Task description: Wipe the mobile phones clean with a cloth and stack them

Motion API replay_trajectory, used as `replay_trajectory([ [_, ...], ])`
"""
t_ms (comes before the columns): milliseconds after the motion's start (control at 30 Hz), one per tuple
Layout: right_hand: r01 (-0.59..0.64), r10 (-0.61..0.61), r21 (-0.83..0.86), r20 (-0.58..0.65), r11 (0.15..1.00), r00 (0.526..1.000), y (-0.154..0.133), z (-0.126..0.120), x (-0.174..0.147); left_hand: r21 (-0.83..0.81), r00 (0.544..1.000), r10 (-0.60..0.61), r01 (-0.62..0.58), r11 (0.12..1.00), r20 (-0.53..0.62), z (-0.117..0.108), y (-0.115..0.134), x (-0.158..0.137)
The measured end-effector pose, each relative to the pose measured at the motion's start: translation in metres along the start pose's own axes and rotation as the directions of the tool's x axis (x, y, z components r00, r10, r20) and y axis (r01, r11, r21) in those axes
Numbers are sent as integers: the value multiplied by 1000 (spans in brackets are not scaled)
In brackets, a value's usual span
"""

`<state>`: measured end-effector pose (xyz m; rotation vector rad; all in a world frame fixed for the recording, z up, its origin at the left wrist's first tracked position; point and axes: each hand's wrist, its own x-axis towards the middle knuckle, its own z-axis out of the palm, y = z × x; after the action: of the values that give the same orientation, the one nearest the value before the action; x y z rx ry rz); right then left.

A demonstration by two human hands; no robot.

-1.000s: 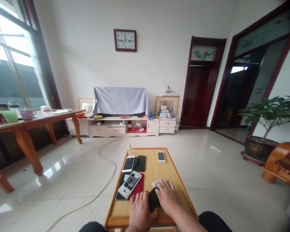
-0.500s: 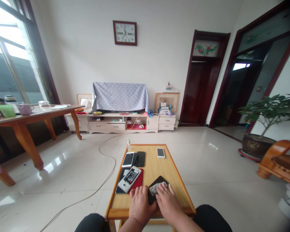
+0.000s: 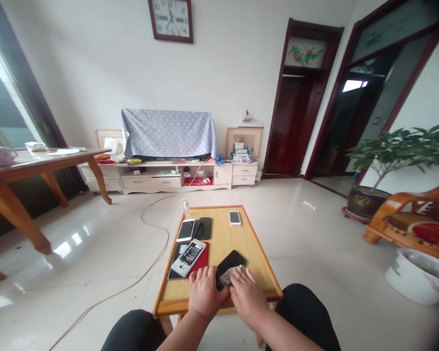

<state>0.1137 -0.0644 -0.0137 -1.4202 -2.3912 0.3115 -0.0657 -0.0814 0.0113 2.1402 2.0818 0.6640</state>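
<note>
A black smartphone [image 3: 233, 259] lies at the near part of the small wooden table. My left hand [image 3: 206, 292] steadies it at the near left edge, thumb along its lower end. With flattened fingers, my right hand [image 3: 249, 297] presses a crumpled grey cloth [image 3: 227, 277] onto the phone's lower half. To the left, a white phone with its back off and battery showing [image 3: 189, 258] rests on a red case [image 3: 201, 262] and a dark tablet-like device [image 3: 174, 265]. Behind these are a white phone with a dark screen [image 3: 186, 230] and a black phone [image 3: 206, 228].
The wooden table [image 3: 225, 239] has a raised rim. Another white phone [image 3: 234, 218] lies at its far right, and a clear pump bottle [image 3: 186, 207] stands at the far left corner. A cable [image 3: 146, 265] runs over the floor on the left. My knees flank the table.
The cloth under my right hand has slid from the phone's middle toward its near end. My left hand stays at the phone's edge. The view has tilted down and turned slightly right.
</note>
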Motion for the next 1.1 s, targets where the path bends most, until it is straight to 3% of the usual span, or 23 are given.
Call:
replay_trajectory([
  [167, 40, -48, 68, 122, 997, 991, -2, -13, 13, -23, 999, 36, -36, 999, 5, -2, -1, 1],
  [333, 96, -104, 57, 156, 994, 982, 9, -37, 37, -44, 995, 96, -96, 994, 0, -3, -1, -1],
  [500, -24, 19, 46, 118, 999, 993, 15, -48, 46, -27, 992, 118, -119, 992, -32, 7, -8, -2],
  [567, -132, 132, -4, 31, 991, 991, 16, -47, 47, -7, 993, 110, -110, 994, -43, 11, -10, -3],
  [700, -327, 316, -125, -99, 937, 943, 19, -42, 47, -8, 993, 113, -113, 994, -43, 10, -10, -4],
  [867, -339, 329, -109, -99, 934, 939, 21, -34, 42, -51, 987, 147, -150, 987, -62, 3, -6, -5],
  [1100, -334, 344, 96, -117, 938, 932, 8, -2, 35, -83, 976, 201, -208, 975, -84, -6, -2, -5],
])
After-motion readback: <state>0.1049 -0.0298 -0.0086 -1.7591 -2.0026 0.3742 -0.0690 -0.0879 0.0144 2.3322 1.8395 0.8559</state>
